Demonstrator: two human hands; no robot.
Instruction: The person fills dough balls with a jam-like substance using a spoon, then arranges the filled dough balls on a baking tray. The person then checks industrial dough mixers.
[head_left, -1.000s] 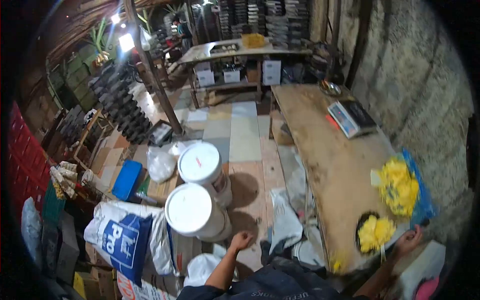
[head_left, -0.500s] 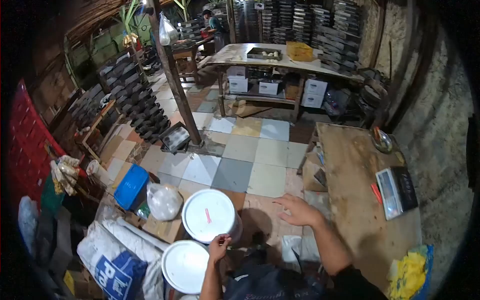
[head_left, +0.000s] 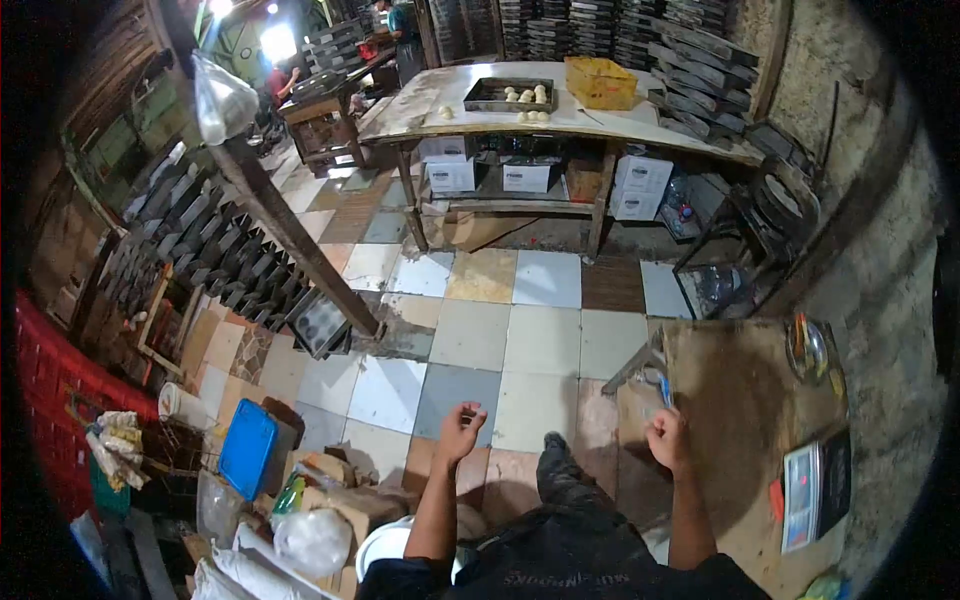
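Observation:
My left hand (head_left: 460, 428) hangs in the air over the tiled floor (head_left: 520, 340), fingers loosely curled, holding nothing. My right hand (head_left: 667, 437) is closed in a loose fist at the near corner of the wooden worktable (head_left: 740, 400), with nothing visible in it. A white bucket lid (head_left: 385, 548) shows just below my left forearm. My dark trouser leg and shoe (head_left: 560, 470) step onto the tiles between the two hands.
A digital scale (head_left: 815, 485) and a metal bowl (head_left: 806, 347) lie on the worktable. A slanted wooden post (head_left: 290, 235) stands left. Ahead is a long table (head_left: 560, 110) with a dough tray (head_left: 510, 95) and yellow crate (head_left: 600, 82). Blue box (head_left: 247, 448) and bags sit lower left.
The view has swung forward and away from the buckets. My right hand pulled back from an open reach into a fist by the table corner; my left hand lifted off the bucket lid.

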